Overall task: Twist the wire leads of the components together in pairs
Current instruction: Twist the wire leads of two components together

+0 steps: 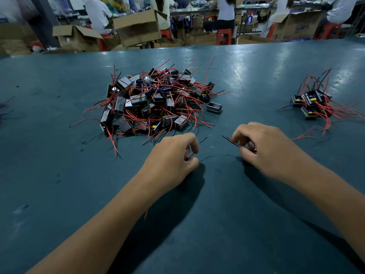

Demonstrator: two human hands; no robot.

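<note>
A big pile of small black box components with red and black wire leads (156,101) lies on the green table (197,214), just beyond my hands. My right hand (260,149) is curled around a component mostly hidden in the palm; its red and black leads (230,141) stick out to the left between the fingers. My left hand (173,155) rests on the table with curled fingers and pinches a thin dark wire (202,140) whose tip shows past the fingertips. What else it holds is hidden.
A smaller heap of components with leads (316,105) sits at the right. One lone black component (214,107) lies beside the big pile. Loose wire ends (6,109) show at the left edge. Cardboard boxes (138,26) and seated people are beyond the table.
</note>
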